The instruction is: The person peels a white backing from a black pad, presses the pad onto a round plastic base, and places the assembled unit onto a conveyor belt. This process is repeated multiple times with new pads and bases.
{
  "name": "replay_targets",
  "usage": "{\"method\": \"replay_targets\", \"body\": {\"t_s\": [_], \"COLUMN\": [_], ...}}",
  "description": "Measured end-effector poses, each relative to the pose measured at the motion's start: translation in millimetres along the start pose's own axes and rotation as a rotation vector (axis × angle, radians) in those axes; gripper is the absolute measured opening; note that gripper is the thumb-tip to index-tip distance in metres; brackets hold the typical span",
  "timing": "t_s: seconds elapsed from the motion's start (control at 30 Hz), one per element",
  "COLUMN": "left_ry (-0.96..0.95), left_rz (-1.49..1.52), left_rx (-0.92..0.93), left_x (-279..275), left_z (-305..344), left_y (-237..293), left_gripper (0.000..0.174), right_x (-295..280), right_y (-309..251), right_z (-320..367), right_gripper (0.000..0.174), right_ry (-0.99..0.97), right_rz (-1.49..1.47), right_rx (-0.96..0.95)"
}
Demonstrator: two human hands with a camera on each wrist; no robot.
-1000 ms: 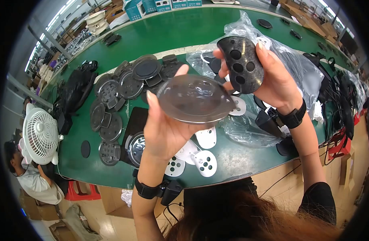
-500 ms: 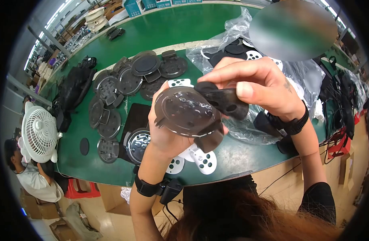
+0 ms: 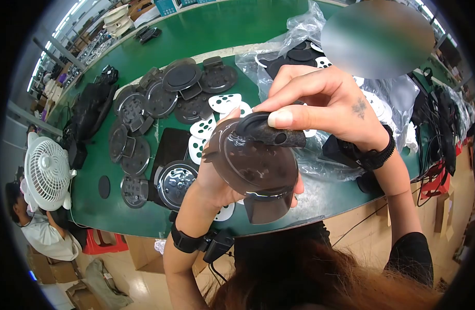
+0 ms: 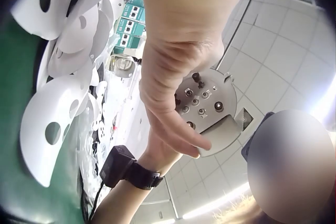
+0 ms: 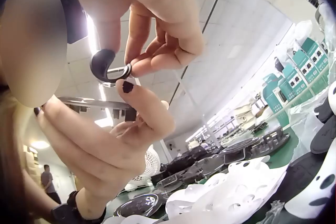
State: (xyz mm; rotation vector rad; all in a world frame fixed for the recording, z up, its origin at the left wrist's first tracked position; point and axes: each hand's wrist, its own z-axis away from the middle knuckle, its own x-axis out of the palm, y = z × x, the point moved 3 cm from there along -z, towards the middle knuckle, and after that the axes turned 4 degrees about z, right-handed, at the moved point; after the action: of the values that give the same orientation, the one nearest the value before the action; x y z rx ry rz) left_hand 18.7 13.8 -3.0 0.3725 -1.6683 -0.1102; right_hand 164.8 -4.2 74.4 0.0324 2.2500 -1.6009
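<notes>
My left hand [image 3: 212,185] holds a translucent dark grey round plastic cover [image 3: 258,165] from below, its curved flap pointing down toward the body. Small posts stand on the cover's underside in the left wrist view, with the fingers curled along its edge. Thumb and fingers of my right hand [image 3: 333,111] pinch a black curved pad with round holes [image 3: 294,138]. The pad is bent over and lies at the cover's upper edge, overlapping it in the head view. From the right wrist view, the bent pad [image 5: 107,67] shows as a curl close above the left fingertips.
Several similar dark covers [image 3: 136,155] lie on the green table's left side. White perforated pieces [image 3: 224,103] sit behind the left hand. Clear plastic bags [image 3: 320,163] with more pieces spread at right. A white fan [image 3: 49,173] stands at the left edge.
My right hand has brought the black pad down and left from apart onto the cover's upper edge, and the pad is now bent. The cover has turned, its flap now toward the body.
</notes>
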Motion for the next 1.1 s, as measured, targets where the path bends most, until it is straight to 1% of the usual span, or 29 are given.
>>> {"method": "replay_targets", "body": {"t_s": [0.03,0.1,0.13,0.2,0.27,0.33,0.4,0.47,0.5,0.67,0.73,0.8,0.83,0.9,0.93,0.97,1.0,1.07,1.1], "left_ry": [0.024,0.049,0.032,0.015,0.014,0.005,-0.003,-0.043,-0.043,0.030,0.023,0.016,0.008,0.000,0.045,0.089,0.089,0.155,0.156], "left_rz": [0.037,0.075,0.042,0.009,0.128,0.114,0.099,-0.024,-0.024,0.067,0.070,0.073,0.055,0.038,0.039,0.041,0.041,0.108,0.108], "left_rx": [0.000,-0.001,-0.011,-0.021,-0.012,-0.018,-0.025,-0.057,-0.058,-0.037,-0.044,-0.052,-0.071,-0.091,-0.086,-0.081,-0.081,-0.096,-0.096], "left_x": [-0.4,-2.4,-4.0,-3.7,-0.5,-3.5,-6.7,-7.6,-7.0,-7.8,-7.0,-7.0,-7.6,-7.3,-7.0,-6.6,-4.8,-3.2,-1.7], "left_z": [0.8,0.9,0.6,-0.4,-1.8,-3.0,-3.9,-4.1,-4.0,-3.1,-3.3,-3.1,-2.6,-1.0,0.2,1.2,1.6,2.5,2.4], "left_y": [0.2,-0.4,-1.1,-1.9,-2.1,-2.2,-1.0,-0.2,-0.4,-1.2,-1.0,-1.1,-1.9,-3.2,-3.3,-3.5,-4.2,-5.8,-6.0], "left_gripper": [0.077,0.078,0.078,0.078,0.076,0.075,0.073,0.071,0.071,0.070,0.071,0.071,0.071,0.071,0.072,0.072,0.072,0.071,0.071], "right_x": [0.5,1.2,1.6,2.3,2.8,3.2,3.4,4.4,4.5,1.8,0.9,0.9,0.9,2.0,2.0,2.3,2.7,2.7,2.7], "right_y": [1.4,2.2,2.6,1.0,0.8,-1.4,-3.2,-2.1,-1.1,-1.8,-1.5,-3.7,-2.7,-2.4,-1.1,-2.2,-3.8,-3.7,-3.8], "right_z": [0.0,0.1,0.3,0.6,0.8,1.3,1.8,1.8,1.9,2.9,2.8,2.6,2.5,2.5,1.8,1.3,1.3,1.3,1.4], "right_gripper": [0.017,0.016,0.016,0.017,0.015,0.014,0.012,0.012,0.012,0.012,0.013,0.012,0.012,0.013,0.013,0.013,0.013,0.013,0.013], "right_ry": [0.000,0.028,0.029,0.027,0.033,0.038,0.039,0.051,0.063,0.072,0.066,0.051,0.051,0.061,0.061,0.061,0.061,0.061,0.061], "right_rz": [-0.001,0.047,0.047,0.105,0.118,0.131,0.128,0.101,0.075,0.132,0.148,0.205,0.205,0.257,0.257,0.307,0.358,0.367,0.376], "right_rx": [0.002,-0.081,-0.079,-0.142,-0.145,-0.148,-0.065,-0.028,0.009,0.023,0.013,-0.048,-0.047,-0.150,-0.149,-0.225,-0.302,-0.306,-0.310]}}
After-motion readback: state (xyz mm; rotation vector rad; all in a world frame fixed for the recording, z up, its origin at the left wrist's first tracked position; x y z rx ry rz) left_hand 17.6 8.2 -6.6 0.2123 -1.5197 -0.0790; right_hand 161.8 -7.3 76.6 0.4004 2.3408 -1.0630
